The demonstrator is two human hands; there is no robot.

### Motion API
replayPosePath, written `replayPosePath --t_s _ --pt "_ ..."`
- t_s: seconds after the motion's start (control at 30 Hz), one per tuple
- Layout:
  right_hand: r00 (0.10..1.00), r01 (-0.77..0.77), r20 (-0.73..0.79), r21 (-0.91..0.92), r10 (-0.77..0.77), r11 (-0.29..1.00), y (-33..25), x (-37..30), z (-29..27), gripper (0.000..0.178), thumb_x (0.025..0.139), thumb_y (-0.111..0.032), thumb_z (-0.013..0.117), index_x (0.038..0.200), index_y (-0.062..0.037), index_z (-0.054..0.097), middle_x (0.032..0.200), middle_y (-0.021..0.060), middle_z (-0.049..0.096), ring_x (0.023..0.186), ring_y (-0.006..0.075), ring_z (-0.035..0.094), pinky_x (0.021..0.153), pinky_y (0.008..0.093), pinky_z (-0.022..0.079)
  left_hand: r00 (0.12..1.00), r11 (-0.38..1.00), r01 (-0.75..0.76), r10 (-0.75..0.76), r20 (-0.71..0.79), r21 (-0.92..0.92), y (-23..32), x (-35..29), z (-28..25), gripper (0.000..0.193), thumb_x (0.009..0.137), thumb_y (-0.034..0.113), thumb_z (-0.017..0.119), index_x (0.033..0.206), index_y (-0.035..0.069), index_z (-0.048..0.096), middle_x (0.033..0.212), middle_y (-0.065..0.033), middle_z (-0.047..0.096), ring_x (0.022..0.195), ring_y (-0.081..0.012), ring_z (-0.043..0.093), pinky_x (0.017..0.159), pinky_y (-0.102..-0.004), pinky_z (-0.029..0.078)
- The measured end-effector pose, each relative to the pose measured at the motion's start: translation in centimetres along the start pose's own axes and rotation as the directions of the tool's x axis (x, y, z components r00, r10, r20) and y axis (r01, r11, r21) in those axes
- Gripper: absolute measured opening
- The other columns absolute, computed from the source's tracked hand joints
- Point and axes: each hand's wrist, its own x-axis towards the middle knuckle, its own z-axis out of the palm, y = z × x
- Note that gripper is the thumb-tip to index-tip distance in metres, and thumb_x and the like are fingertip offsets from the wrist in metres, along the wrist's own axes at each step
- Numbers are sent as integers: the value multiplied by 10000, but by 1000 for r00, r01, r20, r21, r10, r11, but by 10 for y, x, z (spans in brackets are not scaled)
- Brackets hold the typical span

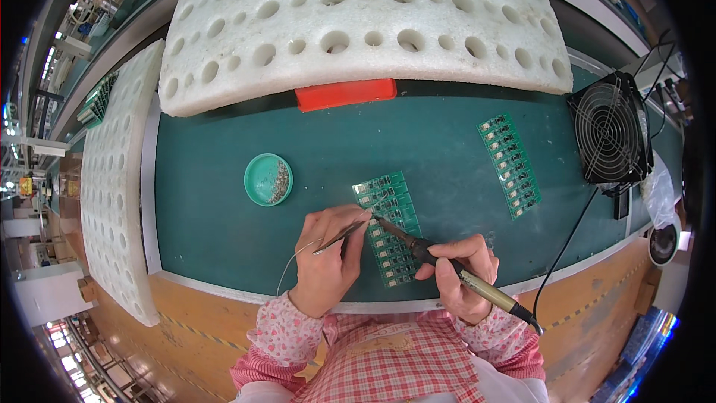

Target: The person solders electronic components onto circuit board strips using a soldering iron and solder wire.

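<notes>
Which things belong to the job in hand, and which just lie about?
In the job:
soldering iron, right hand;
tweezers-like tool and thin wire, left hand;
circuit board panel beneath;
probably green dish of small pieces.

Apparently lying about:
second board panel;
red tray;
white foam block;
black fan.

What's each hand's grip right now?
Left hand: closed on a slim metallic tool and thin silvery wire.
Right hand: closed around a black-and-gold soldering iron.
</notes>
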Motion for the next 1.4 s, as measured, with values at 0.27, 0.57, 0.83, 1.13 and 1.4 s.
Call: replayPosePath --t_s 0.27,0.57,0.83,1.13,1.4 --pt "993 59 113 -117 -46 991 -1 3 -1 141 932 -78 621 983 39 561 691 134 701 599 191 728 522 277 564 1000 1000 9 -9 0 -1 1 1 0 222 834 -54 709 1035 39 694 1023 -113 704 904 -294 655 785 -357 514" --pt "970 196 181 -176 -164 965 1 5 -1 157 914 -56 643 988 53 558 664 138 685 586 196 722 518 300 574 1000 1000 5 -5 -3 -6 -1 0 0 207 848 -37 706 1039 42 696 1022 -109 707 902 -290 656 786 -357 513" --pt "966 223 172 -187 -192 957 3 5 -1 161 909 -71 654 986 45 574 639 110 674 565 189 713 494 289 559 1000 1000 4 -4 -7 1 -1 -1 0 203 855 -28 703 1044 44 694 1024 -108 708 905 -292 656 790 -357 512" --pt "962 253 -10 -348 -274 903 -5 -5 -16 300 764 45 729 1052 14 651 657 63 642 503 195 602 471 329 478 999 1000 -27 28 19 -4 7 6 7 181 852 -23 699 1022 39 690 1017 -114 706 921 -307 661 800 -364 516" --pt "971 228 171 -470 -165 853 -1 -5 19 597 836 -222 767 1362 -72 529 1012 127 557 929 301 606 805 398 513 992 991 130 -130 -4 14 1 -19 -12 100 881 -8 633 968 -7 681 984 -173 676 902 -366 644 837 -418 496"
